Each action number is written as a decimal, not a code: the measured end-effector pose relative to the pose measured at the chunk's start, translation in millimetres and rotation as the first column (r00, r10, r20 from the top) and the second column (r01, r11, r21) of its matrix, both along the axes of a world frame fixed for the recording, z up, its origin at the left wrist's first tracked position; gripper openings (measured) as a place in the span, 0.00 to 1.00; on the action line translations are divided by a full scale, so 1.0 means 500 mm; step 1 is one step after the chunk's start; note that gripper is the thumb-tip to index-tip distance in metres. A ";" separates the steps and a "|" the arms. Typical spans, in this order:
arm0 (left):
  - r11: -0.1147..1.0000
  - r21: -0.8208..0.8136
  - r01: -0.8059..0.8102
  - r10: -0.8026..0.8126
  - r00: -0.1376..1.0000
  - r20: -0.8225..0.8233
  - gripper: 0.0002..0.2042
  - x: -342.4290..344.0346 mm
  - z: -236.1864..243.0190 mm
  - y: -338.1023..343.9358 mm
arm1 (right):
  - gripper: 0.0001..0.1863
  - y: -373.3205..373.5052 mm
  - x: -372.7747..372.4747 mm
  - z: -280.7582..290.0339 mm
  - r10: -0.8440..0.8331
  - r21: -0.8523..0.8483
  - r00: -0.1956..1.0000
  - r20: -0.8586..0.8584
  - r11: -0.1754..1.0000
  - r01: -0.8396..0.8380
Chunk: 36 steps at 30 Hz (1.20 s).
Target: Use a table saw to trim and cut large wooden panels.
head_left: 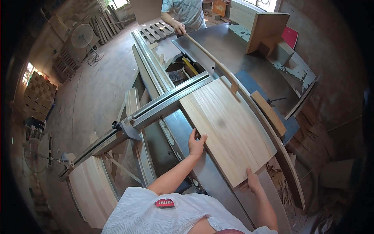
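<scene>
Hands brace a pale wooden panel (pixel 228 130) flat on the saw's tabletop (pixel 218 187): left hand (pixel 196 143) fingers spread against its near-left edge, right hand (pixel 253 181) gripping the near corner. Stiff, light-looking, smooth; best held by the edges, beyond the fingers a co-worker's hand (pixel 180 28) takes the offcut strip (pixel 212 58).
</scene>
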<state>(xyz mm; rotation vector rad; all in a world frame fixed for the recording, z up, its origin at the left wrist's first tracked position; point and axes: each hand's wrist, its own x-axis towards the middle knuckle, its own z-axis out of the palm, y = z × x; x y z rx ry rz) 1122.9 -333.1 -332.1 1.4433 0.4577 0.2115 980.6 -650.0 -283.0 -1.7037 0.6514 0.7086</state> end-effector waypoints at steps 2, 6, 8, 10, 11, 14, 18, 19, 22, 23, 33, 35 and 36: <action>0.998 -0.005 -0.069 0.069 0.998 0.000 0.26 0.040 0.005 -0.043 | 0.47 -0.041 0.039 0.005 0.004 -0.003 1.000 -0.010 1.000 -0.004; 0.998 -0.025 -0.056 0.056 0.998 -0.011 0.28 0.086 0.001 -0.079 | 0.47 -0.087 0.087 0.005 0.053 0.033 0.998 -0.046 0.998 -0.052; 0.998 -0.067 -0.021 0.018 0.999 -0.049 0.27 0.107 -0.004 -0.082 | 0.48 -0.092 0.107 0.000 0.054 0.046 0.998 -0.041 0.998 -0.053; 0.997 -0.054 -0.057 0.056 0.998 -0.030 0.26 0.131 -0.020 -0.063 | 0.48 -0.079 0.139 -0.010 0.097 0.031 0.995 -0.028 0.995 -0.096; 0.997 -0.044 -0.062 0.061 0.998 -0.023 0.26 0.145 -0.020 -0.054 | 0.48 -0.068 0.154 -0.009 0.093 0.033 0.995 -0.028 0.995 -0.092; 0.996 -0.032 -0.083 0.083 0.996 -0.013 0.26 0.198 -0.026 -0.006 | 0.47 -0.012 0.202 -0.003 0.018 0.081 1.000 -0.022 0.997 -0.017; 0.998 -0.003 -0.063 0.063 0.997 0.049 0.17 0.236 -0.026 0.045 | 0.48 0.055 0.236 -0.012 0.001 0.058 0.999 -0.035 0.998 0.001; 0.998 -0.005 -0.065 0.065 0.997 0.037 0.17 0.248 -0.030 0.061 | 0.49 0.076 0.253 -0.013 0.013 0.056 1.000 -0.022 0.998 -0.012; 0.999 -0.016 -0.031 0.032 0.998 0.049 0.32 0.271 -0.016 0.070 | 0.51 0.135 0.337 -0.052 0.013 0.100 1.000 0.011 0.995 -0.014; 0.999 -0.002 -0.037 0.037 0.999 -0.001 0.33 0.233 -0.026 0.042 | 0.51 0.156 0.339 -0.046 -0.015 0.073 0.999 -0.038 0.997 0.017; 0.995 -0.098 0.015 0.000 0.988 0.152 0.32 0.313 -0.146 0.193 | 0.52 0.375 0.528 -0.130 0.018 0.067 0.999 -0.042 0.998 -0.015; 0.993 -0.109 0.052 -0.035 0.988 0.150 0.32 0.346 -0.159 0.264 | 0.51 0.437 0.555 -0.132 0.040 0.042 0.999 -0.025 0.998 -0.039; 0.990 -0.113 0.082 -0.063 0.986 0.156 0.33 0.357 -0.163 0.302 | 0.50 0.465 0.576 -0.138 0.039 0.062 0.999 -0.019 0.997 -0.038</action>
